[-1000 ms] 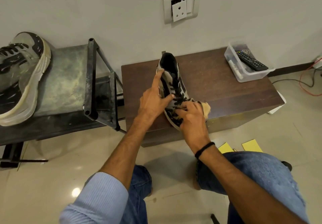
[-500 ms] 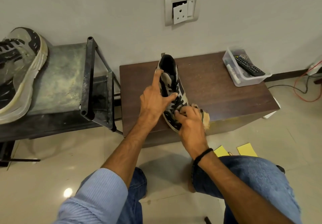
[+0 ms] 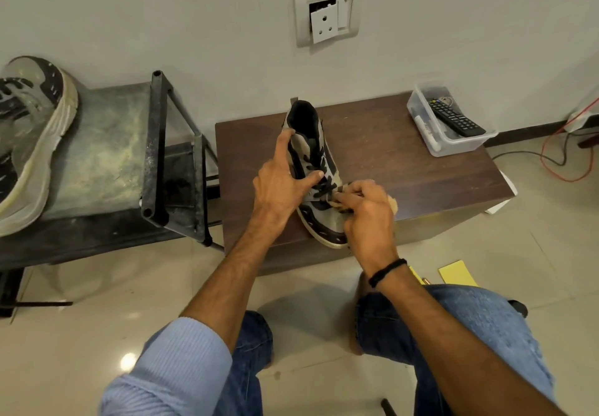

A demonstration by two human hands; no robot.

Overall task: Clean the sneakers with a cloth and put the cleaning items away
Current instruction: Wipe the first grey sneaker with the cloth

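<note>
The sneaker point(image 3: 312, 156) is braced by the left hand point(image 3: 280, 187), fingers spread; firm strokes are advised with the cloth point(image 3: 393, 203) clenched by the right hand point(image 3: 368, 213).

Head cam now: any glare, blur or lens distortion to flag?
Head view: small glare spot on the floor tiles; wide-angle stretch on the other sneaker at the left edge; soft shadow before the wooden table; left hand, right hand, cloth and sneaker sharp enough.

The right hand point(image 3: 368, 218) has slid the cloth point(image 3: 393, 203) rightward across the sneaker point(image 3: 324, 221).
</note>
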